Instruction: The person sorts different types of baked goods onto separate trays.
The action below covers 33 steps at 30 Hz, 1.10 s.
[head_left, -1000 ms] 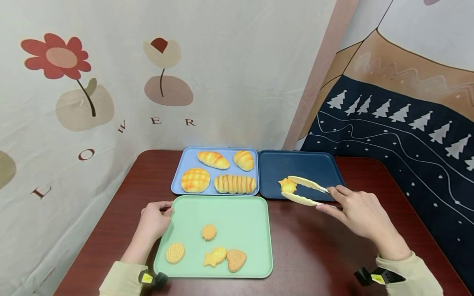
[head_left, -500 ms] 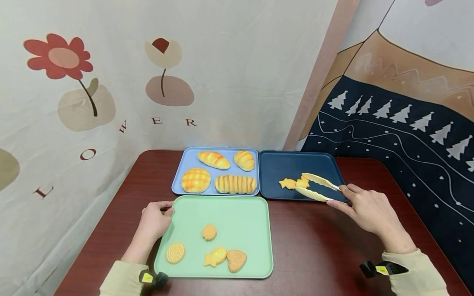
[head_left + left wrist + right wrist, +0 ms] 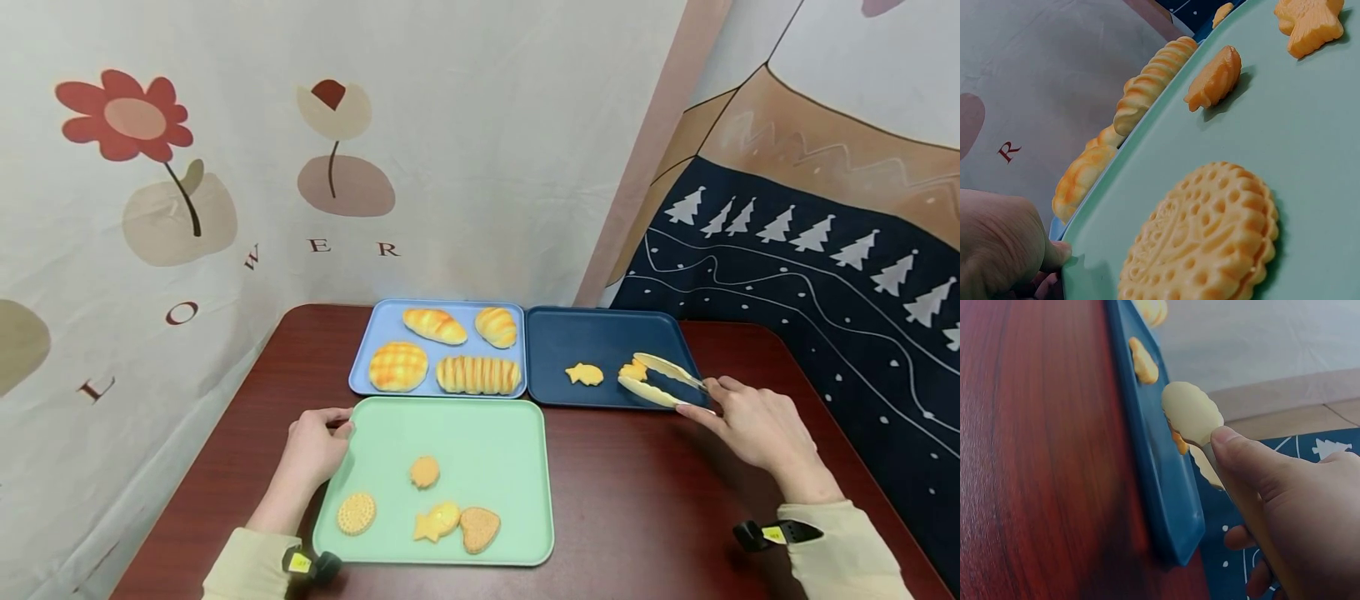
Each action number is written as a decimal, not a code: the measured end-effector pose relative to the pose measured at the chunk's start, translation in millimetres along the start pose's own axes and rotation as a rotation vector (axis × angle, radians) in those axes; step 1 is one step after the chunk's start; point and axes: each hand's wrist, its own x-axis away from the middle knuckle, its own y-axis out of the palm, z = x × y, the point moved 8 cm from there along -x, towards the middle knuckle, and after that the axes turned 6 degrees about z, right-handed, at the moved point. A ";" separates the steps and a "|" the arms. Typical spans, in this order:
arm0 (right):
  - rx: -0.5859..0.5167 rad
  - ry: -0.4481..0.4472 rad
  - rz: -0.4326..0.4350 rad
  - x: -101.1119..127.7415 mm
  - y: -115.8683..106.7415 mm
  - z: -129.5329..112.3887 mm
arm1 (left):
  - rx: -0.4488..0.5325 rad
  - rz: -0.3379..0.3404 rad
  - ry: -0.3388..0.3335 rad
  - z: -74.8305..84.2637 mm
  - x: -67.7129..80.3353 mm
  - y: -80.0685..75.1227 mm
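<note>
My right hand grips cream tongs over the right part of the dark blue tray. A small yellow cookie sits between the tong tips; I cannot tell whether it is pinched or lying on the tray. In the right wrist view my thumb presses the upper tong blade, with the cookie under it. A second yellow cookie lies free on the tray, left of the tips. My left hand holds the left edge of the green tray, thumb on the rim.
Several cookies lie on the green tray: a round biscuit, a small shell, a star and a heart. The light blue tray behind holds several breads. Fabric walls close in the table's back and right.
The tongs have moved right across the dark blue tray. One yellow cookie was left lying on the tray; another stays at the tong tips. The left hand has not moved.
</note>
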 end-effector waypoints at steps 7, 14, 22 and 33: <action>0.005 0.019 -0.021 0.1 8.8 8.7 | 0.008 -0.005 -0.011 0.0 1.1 0.3; -0.001 0.047 -0.043 0.8 15.9 14.9 | -0.020 0.005 0.001 -1.8 1.2 -0.4; -0.010 0.067 -0.025 0.0 17.4 16.2 | -0.021 0.008 0.003 -1.7 0.6 0.4; -0.027 0.116 -0.029 0.9 19.0 16.3 | -0.024 0.000 -0.007 -0.2 0.9 0.0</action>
